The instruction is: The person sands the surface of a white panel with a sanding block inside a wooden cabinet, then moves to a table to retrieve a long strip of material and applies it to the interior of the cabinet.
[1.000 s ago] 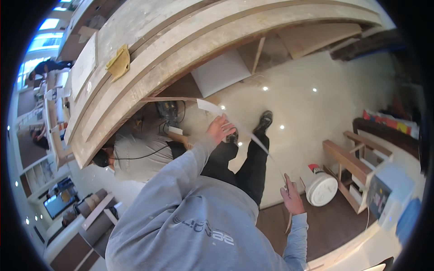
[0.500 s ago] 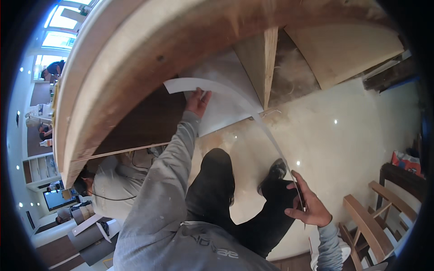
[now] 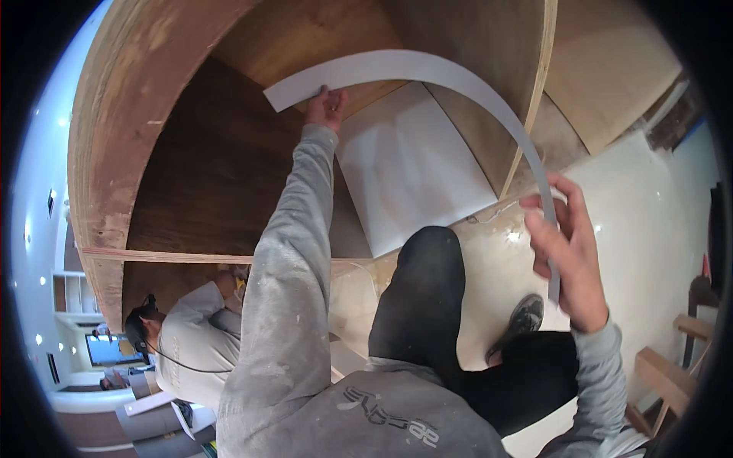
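Note:
A long, thin white strip [image 3: 412,63] arches across the front of a curved wooden cabinet. My left hand [image 3: 327,108] pinches its lower edge a little in from the broad left end, with the arm stretched far forward. Toward the right the strip bends down, seen nearly edge-on, and passes between the thumb and fingers of my right hand [image 3: 571,248]. Its lower tip shows beside that palm. Behind the strip, a white sheet [image 3: 416,168] lies inside the cabinet, against a plywood divider [image 3: 527,145].
The cabinet's thick curved plywood edge [image 3: 107,168] rises at the left, above a thin horizontal board [image 3: 191,256]. A co-worker in a light shirt [image 3: 195,336] crouches below it at the left. A wooden frame [image 3: 664,374] stands on the floor at the right. My knee [image 3: 431,252] is close to the cabinet.
Both hands and the strip have moved up in view, the right hand most. My body is closer to the cabinet, and more of its inside shows.

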A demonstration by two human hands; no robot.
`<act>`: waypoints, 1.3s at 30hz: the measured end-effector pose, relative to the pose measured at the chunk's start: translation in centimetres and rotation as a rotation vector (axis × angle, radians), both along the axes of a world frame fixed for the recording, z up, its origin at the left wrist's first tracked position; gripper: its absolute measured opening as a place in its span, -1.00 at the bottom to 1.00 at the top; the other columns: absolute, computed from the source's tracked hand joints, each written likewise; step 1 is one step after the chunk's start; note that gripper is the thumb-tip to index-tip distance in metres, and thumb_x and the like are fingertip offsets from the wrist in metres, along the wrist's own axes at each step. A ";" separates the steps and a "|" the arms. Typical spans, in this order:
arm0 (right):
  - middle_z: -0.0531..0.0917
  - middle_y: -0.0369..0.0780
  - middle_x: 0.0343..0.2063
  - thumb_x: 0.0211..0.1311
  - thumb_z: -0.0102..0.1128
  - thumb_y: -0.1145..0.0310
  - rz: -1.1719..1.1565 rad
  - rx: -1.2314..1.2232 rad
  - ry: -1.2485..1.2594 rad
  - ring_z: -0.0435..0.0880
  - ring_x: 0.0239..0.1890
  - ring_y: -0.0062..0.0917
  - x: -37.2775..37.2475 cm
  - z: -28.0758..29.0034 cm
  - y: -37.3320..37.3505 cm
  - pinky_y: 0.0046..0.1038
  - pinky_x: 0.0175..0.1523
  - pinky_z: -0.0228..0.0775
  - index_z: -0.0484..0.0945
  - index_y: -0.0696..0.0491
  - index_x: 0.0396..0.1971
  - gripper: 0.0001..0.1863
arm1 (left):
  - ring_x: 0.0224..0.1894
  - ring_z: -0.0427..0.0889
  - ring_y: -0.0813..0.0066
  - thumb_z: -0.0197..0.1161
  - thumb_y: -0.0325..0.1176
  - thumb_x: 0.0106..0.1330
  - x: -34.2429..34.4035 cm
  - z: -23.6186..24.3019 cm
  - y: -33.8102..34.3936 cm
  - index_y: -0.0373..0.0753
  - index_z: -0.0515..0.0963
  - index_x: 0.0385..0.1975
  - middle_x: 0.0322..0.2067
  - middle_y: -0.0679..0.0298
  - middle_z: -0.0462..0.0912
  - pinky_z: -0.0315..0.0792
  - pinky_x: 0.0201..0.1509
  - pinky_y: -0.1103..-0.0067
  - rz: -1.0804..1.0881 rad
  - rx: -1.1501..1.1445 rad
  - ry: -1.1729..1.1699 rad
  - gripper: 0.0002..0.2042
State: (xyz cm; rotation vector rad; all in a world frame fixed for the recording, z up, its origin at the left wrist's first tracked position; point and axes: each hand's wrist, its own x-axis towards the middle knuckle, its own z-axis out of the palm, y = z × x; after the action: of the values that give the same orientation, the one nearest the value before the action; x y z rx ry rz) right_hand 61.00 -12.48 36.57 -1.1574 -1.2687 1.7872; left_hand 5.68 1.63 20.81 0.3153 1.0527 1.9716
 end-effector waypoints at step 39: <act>0.71 -0.05 -0.05 0.21 0.59 0.17 -0.265 0.164 0.610 0.72 -0.16 -0.53 -17.8 3.7 6.7 -0.54 0.03 0.52 0.34 0.39 0.37 -0.10 | 0.41 0.48 -0.19 -0.09 -0.10 0.66 -21.6 30.6 6.3 -0.42 0.48 0.33 0.36 -0.12 0.53 0.40 0.45 -0.09 0.050 -0.052 0.293 -0.48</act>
State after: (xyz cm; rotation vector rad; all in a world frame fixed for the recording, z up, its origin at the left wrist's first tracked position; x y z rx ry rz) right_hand 43.22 -5.74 40.29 -0.5818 -0.8338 1.6231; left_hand -15.89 7.91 51.41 0.5669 1.3056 1.9775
